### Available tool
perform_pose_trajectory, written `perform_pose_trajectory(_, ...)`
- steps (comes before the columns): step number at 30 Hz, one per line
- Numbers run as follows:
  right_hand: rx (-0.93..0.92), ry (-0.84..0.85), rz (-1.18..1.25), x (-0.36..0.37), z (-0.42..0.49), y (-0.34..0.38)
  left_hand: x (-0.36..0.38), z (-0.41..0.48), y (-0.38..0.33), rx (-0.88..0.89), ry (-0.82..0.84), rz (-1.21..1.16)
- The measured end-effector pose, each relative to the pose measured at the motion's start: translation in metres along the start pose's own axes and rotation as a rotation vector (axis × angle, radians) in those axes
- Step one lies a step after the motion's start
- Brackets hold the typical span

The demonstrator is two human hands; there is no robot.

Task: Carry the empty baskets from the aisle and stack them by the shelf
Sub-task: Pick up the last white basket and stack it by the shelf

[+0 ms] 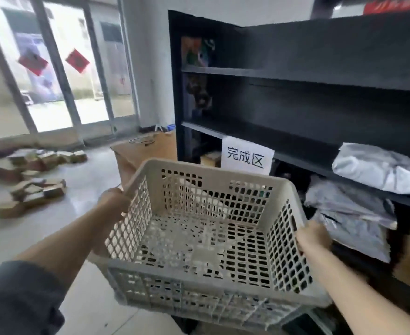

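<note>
One empty basket (199,238) is held by its side rims in both closed hands, left (113,201) and right (314,236), beside the shelf (296,76), not yet set down; no stack is seen.

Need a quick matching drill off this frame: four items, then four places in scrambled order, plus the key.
Items:
1. basket
2. paper sign
3. small cardboard boxes
4. silver mailer bag

Places:
A. scattered on the floor at left
B. lying on a shelf board at right
C. held by its side rims between left hand and right hand
D. hanging from the front edge of a shelf board

Pairs: 1-C, 2-D, 3-A, 4-B
</note>
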State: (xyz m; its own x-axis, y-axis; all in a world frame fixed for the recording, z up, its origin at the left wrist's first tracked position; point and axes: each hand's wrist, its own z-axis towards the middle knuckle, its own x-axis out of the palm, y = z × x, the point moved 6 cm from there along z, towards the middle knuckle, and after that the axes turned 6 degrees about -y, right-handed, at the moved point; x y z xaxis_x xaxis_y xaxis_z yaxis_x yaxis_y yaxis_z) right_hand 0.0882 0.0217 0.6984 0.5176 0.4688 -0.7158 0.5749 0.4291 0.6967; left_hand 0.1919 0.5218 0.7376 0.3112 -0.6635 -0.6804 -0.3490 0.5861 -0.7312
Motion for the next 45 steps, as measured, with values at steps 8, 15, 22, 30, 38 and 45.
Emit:
perform_pose_trajectory(8,0.018,0.023,0.082,0.123,0.0,0.109,-0.046,0.143,0.038,-0.011,-0.029,0.021)
perform_pose_trajectory(15,0.123,-0.062,0.149,0.19,0.015,0.153,-0.045,0.254,0.014,0.084,0.031,0.041)
perform_pose_trajectory(22,0.199,-0.13,0.118,0.225,0.067,0.176,0.017,0.346,-0.03,0.12,0.158,0.06)
perform_pose_trajectory(30,0.29,-0.24,0.106,0.245,0.088,0.181,0.089,0.417,-0.074,0.197,0.31,0.104)
perform_pose_trajectory(38,0.399,-0.337,0.095,0.265,0.074,0.186,0.144,0.473,-0.101,0.284,0.476,0.155)
perform_pose_trajectory(45,0.51,-0.373,0.044,0.277,0.045,0.2,0.169,0.513,-0.1,0.287,0.591,0.158)
